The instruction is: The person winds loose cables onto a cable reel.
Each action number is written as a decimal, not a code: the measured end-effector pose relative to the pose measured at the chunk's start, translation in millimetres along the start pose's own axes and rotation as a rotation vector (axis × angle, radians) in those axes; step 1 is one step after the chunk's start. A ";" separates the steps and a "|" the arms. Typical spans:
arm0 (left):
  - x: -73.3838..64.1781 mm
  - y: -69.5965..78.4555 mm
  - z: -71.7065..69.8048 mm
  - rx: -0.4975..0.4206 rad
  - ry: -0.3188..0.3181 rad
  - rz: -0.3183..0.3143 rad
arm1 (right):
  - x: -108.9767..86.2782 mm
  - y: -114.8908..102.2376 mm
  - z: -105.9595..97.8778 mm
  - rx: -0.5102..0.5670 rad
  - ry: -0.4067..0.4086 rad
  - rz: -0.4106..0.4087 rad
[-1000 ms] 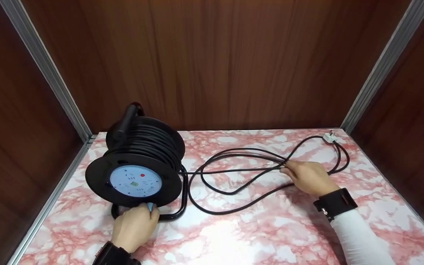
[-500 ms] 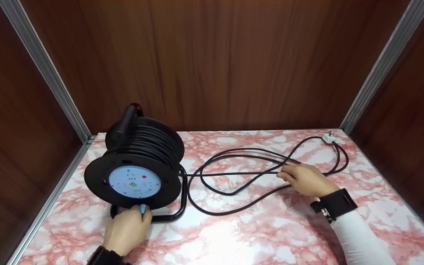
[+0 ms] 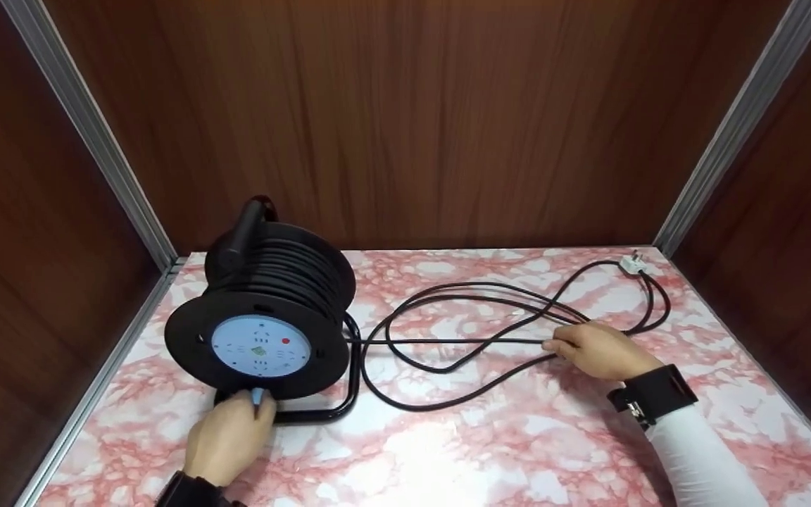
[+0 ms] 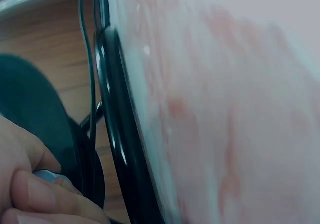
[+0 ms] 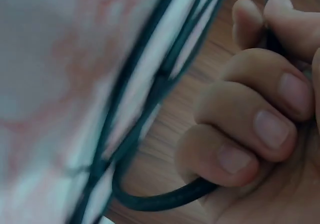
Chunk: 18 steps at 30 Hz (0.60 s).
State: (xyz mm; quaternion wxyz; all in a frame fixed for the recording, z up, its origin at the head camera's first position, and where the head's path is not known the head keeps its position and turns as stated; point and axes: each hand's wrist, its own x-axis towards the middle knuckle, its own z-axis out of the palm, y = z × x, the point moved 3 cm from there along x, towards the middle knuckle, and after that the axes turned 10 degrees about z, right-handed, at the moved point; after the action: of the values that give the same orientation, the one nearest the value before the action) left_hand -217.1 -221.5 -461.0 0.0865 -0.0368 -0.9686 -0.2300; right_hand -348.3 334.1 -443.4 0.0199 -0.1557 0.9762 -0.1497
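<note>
On the left of the table stands a black cable reel, its round pale-blue socket panel facing forward. My left hand pinches the small light-blue crank knob at the bottom of the disc; the left wrist view shows that knob partly covered by thumb and fingers. From the reel's right side a black cable runs fairly straight to my right hand, which grips it. In the right wrist view, the curled fingers close around the cable, which bends out below them.
Loose loops of cable lie between the reel and my right hand. A white plug rests near the back right corner, prongs up. The reel's black tubular stand sits on the pink marbled tabletop. Wooden panels enclose the back and sides.
My left hand has moved left with the crank knob, and the reel's disc has turned clockwise. My right hand has shifted slightly nearer and right, still holding the cable.
</note>
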 end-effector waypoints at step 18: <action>-6.4 -26.5 -32.7 -0.090 0.058 -0.115 | 3.9 -3.6 -0.8 0.052 0.114 -0.051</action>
State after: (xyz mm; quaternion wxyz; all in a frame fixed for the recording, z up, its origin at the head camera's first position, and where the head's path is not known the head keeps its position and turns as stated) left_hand -208.8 -260.1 -445.0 0.0994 0.0215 -0.9550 -0.2786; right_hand -351.0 329.9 -441.6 -0.0353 -0.1710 0.9673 -0.1838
